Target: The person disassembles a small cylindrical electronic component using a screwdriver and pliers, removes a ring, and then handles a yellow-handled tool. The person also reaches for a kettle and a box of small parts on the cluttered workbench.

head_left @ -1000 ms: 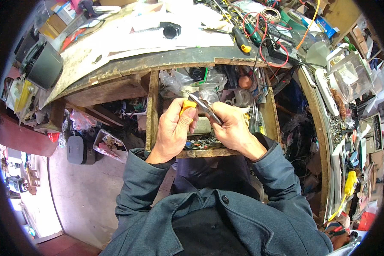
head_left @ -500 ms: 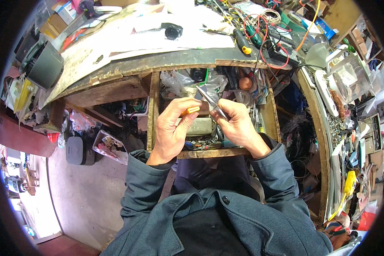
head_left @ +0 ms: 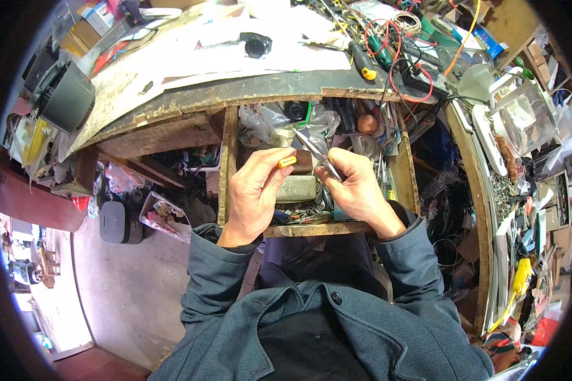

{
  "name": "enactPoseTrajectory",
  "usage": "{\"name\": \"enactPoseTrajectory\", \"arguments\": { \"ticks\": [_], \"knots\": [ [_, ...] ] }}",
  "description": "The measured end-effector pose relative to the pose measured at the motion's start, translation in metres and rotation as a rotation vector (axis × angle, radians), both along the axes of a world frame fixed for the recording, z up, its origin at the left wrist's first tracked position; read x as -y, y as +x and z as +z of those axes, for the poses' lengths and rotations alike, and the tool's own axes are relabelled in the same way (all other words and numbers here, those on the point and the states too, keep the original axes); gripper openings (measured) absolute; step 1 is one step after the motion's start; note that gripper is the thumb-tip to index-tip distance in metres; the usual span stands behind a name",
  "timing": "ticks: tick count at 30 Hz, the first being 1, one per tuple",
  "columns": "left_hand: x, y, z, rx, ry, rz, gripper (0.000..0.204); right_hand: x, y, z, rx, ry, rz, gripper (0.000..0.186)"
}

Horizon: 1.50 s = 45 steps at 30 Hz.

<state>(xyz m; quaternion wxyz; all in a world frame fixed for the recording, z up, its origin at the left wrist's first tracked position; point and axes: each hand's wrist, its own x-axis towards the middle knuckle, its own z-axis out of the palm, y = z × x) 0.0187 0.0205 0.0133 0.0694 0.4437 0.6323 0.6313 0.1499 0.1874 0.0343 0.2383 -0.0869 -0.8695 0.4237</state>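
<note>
1. Nearest is the person's dark blue-grey jacket (head_left: 324, 330), both sleeves reaching up toward 12 o'clock over an open wooden drawer (head_left: 311, 228).
2. The left hand (head_left: 254, 193) is curled narrow around a small dark brown block with an orange-yellow end (head_left: 295, 162), thumb and fingertips pinching it above the drawer.
3. The right hand (head_left: 356, 187) sits just beside it at 3 o'clock, closed on a thin metal tool (head_left: 314, 149) whose bright tip slants up toward 11 o'clock and meets the dark block; whether it is tweezers or a blade I cannot tell.
4. Under the hands, inside the drawer, lies a greyish oblong box (head_left: 299, 188) among small loose parts, with clear plastic bags (head_left: 267, 124) bunched toward the drawer's far end.
5. At 9 o'clock from the drawer, lower down on the floor, stands a black rounded case (head_left: 117, 222) next to a clear container (head_left: 162, 213).
6. Beyond the drawer runs the worktop (head_left: 190, 95), its curved edge worn and dark, spread with white papers (head_left: 235, 51).
7. On those papers sits a small black round device (head_left: 257, 44).
8. Toward 1 o'clock lie a screwdriver with a black and yellow handle (head_left: 362, 61), green-handled tools (head_left: 380, 52) and loops of red wire (head_left: 403, 70).
</note>
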Motion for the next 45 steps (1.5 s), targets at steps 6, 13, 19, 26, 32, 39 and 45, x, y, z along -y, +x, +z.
{"name": "enactPoseTrajectory", "arguments": {
  "ticks": [6,13,19,26,32,39,45],
  "knots": [
    [0.001,-0.001,0.003,-0.156,-0.017,0.048,0.024,-0.001,0.002,0.002,-0.014,0.016,0.037,0.006],
    [0.003,-0.001,0.002,-0.206,0.031,0.063,0.021,0.002,0.000,0.000,-0.100,0.001,0.057,0.023],
    [0.000,-0.005,-0.001,-0.268,0.106,0.062,0.019,-0.001,0.003,0.003,-0.065,0.089,0.098,0.031],
    [0.001,-0.002,0.001,-0.203,0.084,0.057,0.022,-0.002,0.002,0.000,-0.072,0.108,0.121,0.033],
    [0.002,-0.002,0.003,-0.185,0.047,0.020,0.019,-0.002,0.001,0.001,-0.083,0.146,0.120,0.032],
    [0.004,-0.001,-0.004,0.036,0.034,-0.131,0.023,-0.003,0.004,0.001,0.016,-0.004,0.133,0.026],
    [0.005,0.003,-0.001,0.268,0.014,-0.206,0.028,0.002,0.004,0.008,0.133,-0.297,0.167,0.019]
  ]
}}
